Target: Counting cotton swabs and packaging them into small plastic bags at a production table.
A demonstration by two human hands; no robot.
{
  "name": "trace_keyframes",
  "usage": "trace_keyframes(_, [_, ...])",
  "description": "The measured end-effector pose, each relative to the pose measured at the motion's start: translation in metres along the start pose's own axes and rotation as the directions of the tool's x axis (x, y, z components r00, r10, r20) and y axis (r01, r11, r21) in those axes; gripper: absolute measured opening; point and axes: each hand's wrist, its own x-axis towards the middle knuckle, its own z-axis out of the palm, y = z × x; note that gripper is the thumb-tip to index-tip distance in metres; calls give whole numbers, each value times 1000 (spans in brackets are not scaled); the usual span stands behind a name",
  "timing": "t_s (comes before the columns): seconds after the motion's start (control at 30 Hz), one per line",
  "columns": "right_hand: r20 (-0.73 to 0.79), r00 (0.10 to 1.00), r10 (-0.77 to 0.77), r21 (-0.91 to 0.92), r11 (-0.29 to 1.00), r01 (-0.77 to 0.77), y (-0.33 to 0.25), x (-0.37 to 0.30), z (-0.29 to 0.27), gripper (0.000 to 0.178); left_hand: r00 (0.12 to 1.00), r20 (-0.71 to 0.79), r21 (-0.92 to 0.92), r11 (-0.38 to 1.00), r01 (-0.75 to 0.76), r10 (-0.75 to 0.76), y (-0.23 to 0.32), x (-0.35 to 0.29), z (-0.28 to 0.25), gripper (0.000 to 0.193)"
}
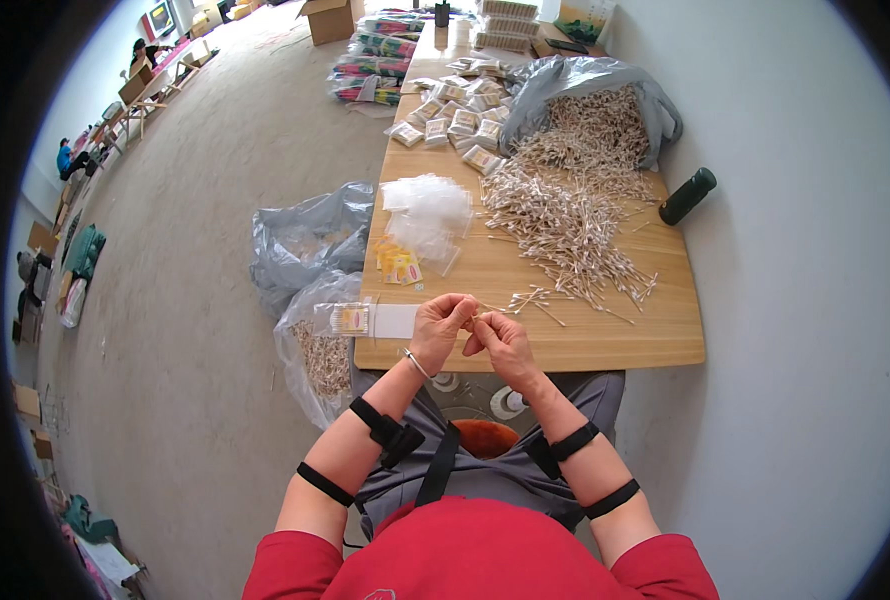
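Note:
At the table's near edge my left hand (439, 332) and my right hand (505, 350) meet, fingers pinched together. Thin pale sticks, which look like cotton swabs (479, 314), show between the fingertips; the fingers hide most of them. Just beyond lie a few loose cotton swabs (533, 299), at the edge of a large swab heap (555, 215). Left of my left hand, a small clear packet of swabs with a yellow label (351, 319) sits at the end of a white strip (394, 321), which runs to that hand.
Clear plastic bags (429, 210) and yellow cards (398, 264) lie at the table's left. Filled packets (462, 115) are piled farther back, beside a grey bag (655, 110) spilling swabs. A dark green bottle (687, 196) lies near the wall. Plastic sacks (310, 245) stand on the floor.

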Motion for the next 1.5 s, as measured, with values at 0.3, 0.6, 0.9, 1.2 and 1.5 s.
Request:
trace_keyframes(0.3, [32,999,43,79,996,-45,-5,-1,-6,23,998,59,42,999,6,-8,-2,-6,-1,15])
trace_keyframes(0.6, [64,992,111,53,992,-115,-8,-1,-4,23,1000,-1,-23,1000,-7,7,-7,-1,-5,18])
trace_keyframes(0.9, [-18,980,198,-496,849,-181,44,2,-56,17,997,-4,551,832,66,-76,-45,-16,-38,17])
trace_keyframes(1.2, [-200,933,-301,-937,337,-93,56,51,-61,13,918,63,914,347,-210,392,-69,15,-29,26])
trace_keyframes(1.5, [-114,938,-328,-941,339,5,76,49,-73,13,943,204,916,289,-279,264,-75,19,-37,6])
